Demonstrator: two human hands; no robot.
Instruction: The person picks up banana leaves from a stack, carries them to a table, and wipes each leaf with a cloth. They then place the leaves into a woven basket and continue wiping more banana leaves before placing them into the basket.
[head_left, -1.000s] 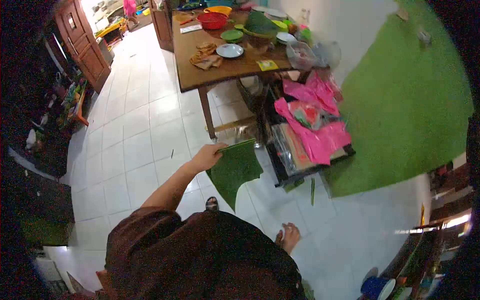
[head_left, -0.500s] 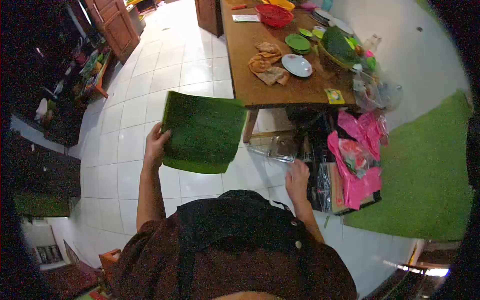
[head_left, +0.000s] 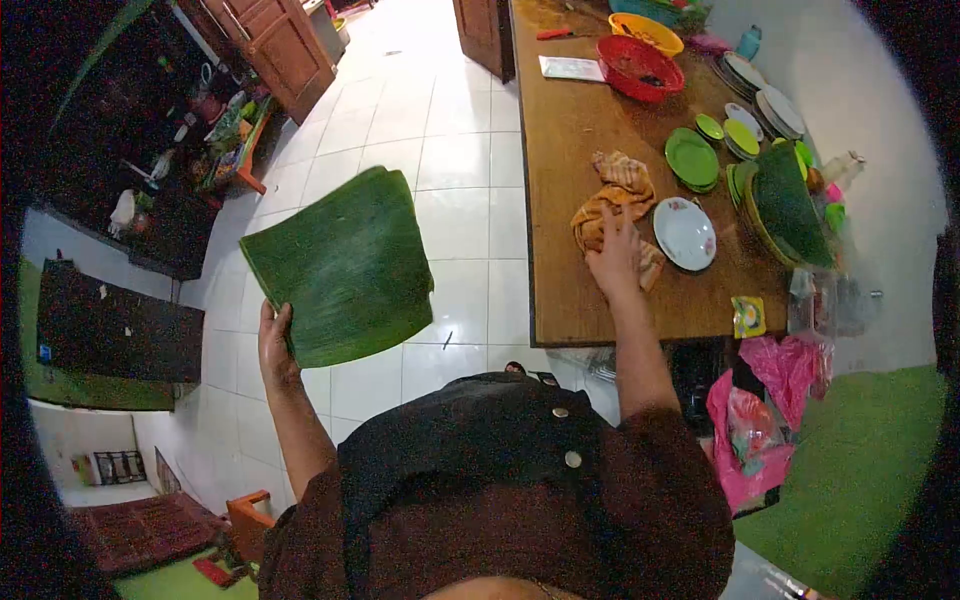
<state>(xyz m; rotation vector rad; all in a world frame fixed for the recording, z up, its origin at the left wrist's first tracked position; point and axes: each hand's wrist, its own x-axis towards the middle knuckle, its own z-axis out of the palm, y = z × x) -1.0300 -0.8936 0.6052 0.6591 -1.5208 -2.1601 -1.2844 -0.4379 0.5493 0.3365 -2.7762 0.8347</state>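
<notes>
My left hand (head_left: pixel 277 342) grips a stack of cut banana leaf pieces (head_left: pixel 345 265) by its lower left corner, held over the tiled floor. On the wooden table, my right hand (head_left: pixel 616 252) rests on a crumpled orange and white cloth (head_left: pixel 597 212), fingers spread over it. Part of the cloth is hidden beneath this hand. Just to the right of the cloth lies a white plate (head_left: pixel 685 234) with a floral edge.
Green plates (head_left: pixel 692 158), a red basket (head_left: pixel 640 68) and a yellow basket (head_left: pixel 645 33) stand on the wooden table (head_left: pixel 560 305). A leaf-lined woven basket (head_left: pixel 795 205) sits near the wall. Pink plastic bags (head_left: pixel 775 375) hang below the table's near edge.
My right hand has risen from below the table edge onto the cloth. The leaf stack has shifted left and tilted in my left hand. The view has turned toward the table.
</notes>
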